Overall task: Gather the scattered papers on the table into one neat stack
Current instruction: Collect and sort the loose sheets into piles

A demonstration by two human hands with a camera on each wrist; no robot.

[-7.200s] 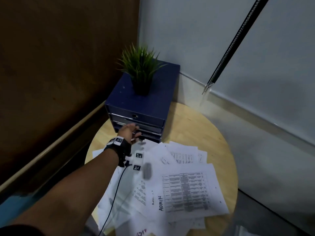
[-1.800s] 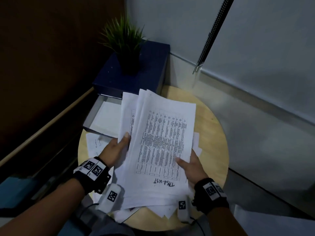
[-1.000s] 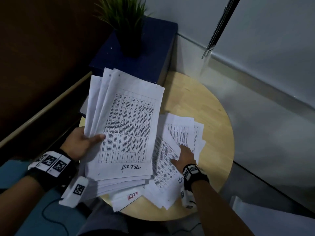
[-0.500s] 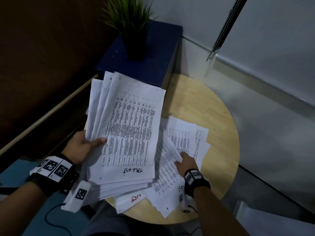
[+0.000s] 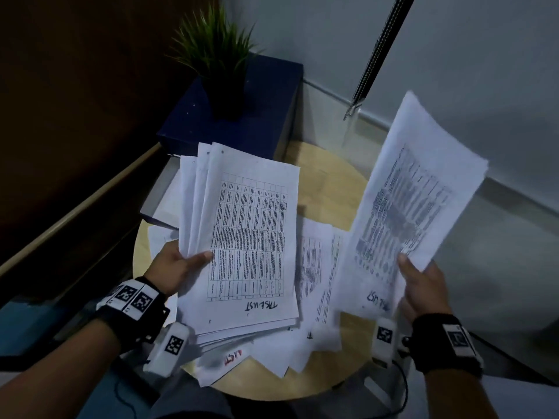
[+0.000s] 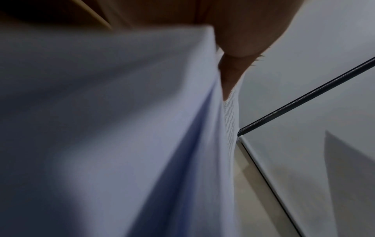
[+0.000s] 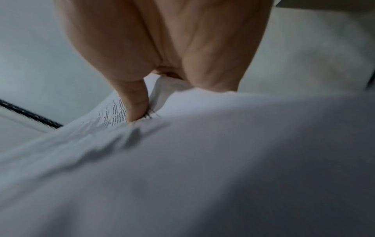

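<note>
My left hand [image 5: 181,261] grips a thick bundle of printed papers [image 5: 248,237] by its left edge, thumb on top, held above the left side of the round wooden table [image 5: 326,182]. My right hand [image 5: 420,285] pinches a few printed sheets [image 5: 411,207] by their lower right corner and holds them lifted and tilted over the table's right side. More loose papers [image 5: 314,267] lie spread on the table between and under both bundles. In the left wrist view the bundle's underside [image 6: 121,128] fills the frame below my thumb [image 6: 233,64]. In the right wrist view my thumb [image 7: 134,99] presses the lifted sheets [image 7: 202,160].
A dark blue drawer box [image 5: 242,116] with a small green plant [image 5: 214,49] on top stands at the table's back left, its drawer [image 5: 160,204] pulled open. A blind cord [image 5: 375,52] hangs at the back right against the grey wall.
My right hand has picked up a few sheets from the table and raised them to the right. The left hand keeps holding its bundle in about the same place.
</note>
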